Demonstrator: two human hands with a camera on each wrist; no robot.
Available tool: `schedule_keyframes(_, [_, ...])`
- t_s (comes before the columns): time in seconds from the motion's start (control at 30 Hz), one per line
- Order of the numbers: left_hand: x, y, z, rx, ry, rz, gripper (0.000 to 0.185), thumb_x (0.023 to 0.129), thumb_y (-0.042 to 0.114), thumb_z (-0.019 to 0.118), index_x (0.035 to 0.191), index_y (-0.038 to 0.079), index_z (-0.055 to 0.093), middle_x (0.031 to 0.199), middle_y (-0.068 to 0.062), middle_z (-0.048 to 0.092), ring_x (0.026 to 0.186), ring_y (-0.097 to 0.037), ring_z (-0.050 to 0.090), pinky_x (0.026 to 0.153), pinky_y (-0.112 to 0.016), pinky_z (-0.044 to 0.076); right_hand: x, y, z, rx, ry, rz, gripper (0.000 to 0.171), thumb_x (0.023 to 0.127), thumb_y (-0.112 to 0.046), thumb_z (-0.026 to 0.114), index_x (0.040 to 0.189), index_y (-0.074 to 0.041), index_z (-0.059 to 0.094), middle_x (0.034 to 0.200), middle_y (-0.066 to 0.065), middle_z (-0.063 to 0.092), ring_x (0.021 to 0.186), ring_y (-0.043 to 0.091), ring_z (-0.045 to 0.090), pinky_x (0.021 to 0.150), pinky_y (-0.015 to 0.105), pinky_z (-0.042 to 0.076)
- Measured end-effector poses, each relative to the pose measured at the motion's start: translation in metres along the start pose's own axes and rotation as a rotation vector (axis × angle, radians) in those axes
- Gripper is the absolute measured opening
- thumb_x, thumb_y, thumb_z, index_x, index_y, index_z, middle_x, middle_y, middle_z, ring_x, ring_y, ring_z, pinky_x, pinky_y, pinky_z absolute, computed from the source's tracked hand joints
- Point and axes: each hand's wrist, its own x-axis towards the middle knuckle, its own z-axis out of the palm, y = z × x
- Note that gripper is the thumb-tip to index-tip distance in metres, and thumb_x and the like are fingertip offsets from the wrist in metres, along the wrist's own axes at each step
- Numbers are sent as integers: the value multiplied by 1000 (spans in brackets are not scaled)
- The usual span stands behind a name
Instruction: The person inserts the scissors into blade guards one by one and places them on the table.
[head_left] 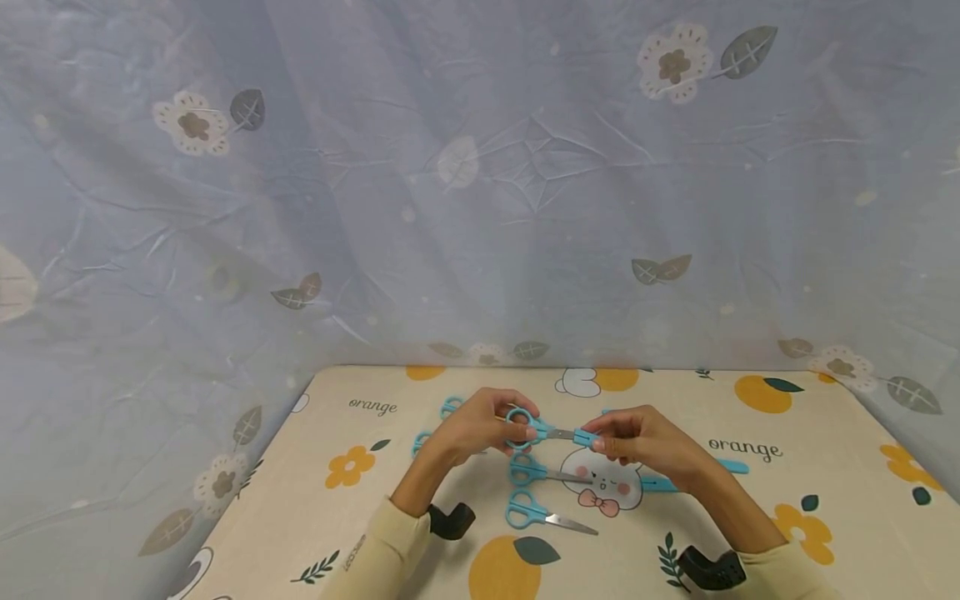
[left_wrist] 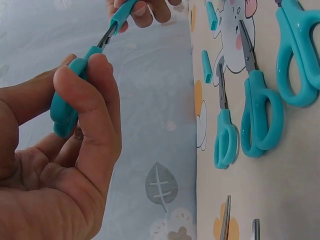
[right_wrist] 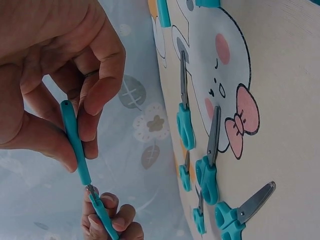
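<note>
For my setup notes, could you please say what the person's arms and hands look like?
The left sleeve and right sleeve are pale cream; the left one bears small dark lettering. A black, rounded device shows beside each cuff. The left hand and right hand wear no gloves.

Soft light fills all 3 views (the right wrist's dimmer than the left's); tablecloth point(head_left: 622, 558) shadows look faint.

Scissors point(head_left: 558, 434) between left hand point(head_left: 483, 425) and right hand point(head_left: 647, 437), other scissors point(head_left: 533, 472) on the table point(head_left: 615, 567) below.
</note>
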Motion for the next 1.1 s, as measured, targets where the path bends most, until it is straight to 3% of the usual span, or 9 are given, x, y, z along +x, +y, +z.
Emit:
schedule_keyframes(0.2, [3,1,2,1,6,5,24,98,3,77,122,4,73,89,-3,68,80,-21,78,65,-27,63,0,-2,-2,12,-8,2,42,106,-18,69,137,10,66,83,-3,64,79,15,56,71,31,53])
schedule_keyframes(0.43, [6,3,3,0,-3,13,25,99,4,77,123,6,74,91,-4,70,90,-35,81,67,-27,64,2,-2,-4,11,-4,12,41,105,-18,71,135,9,67,84,-3,64,77,15,53,67,30,51])
schedule_keyframes(0.8, [9,5,4,-53,-53,16,29,99,-1,73,128,2,72,95,-6,65,87,-23,81,80,-41,69,4,-2,-4,2,-6,15,40,104,-18,71,134,8,69,84,-3,66,77,15,54,67,29,53])
schedule_keyframes(1.1, [9,2,5,-66,-51,12,29,99,-1,73,127,3,72,97,-9,62,101,-46,78,80,-42,69,4,-2,-3,-5,-5,14,39,105,-18,71,134,8,69,83,-2,64,77,15,55,68,30,52])
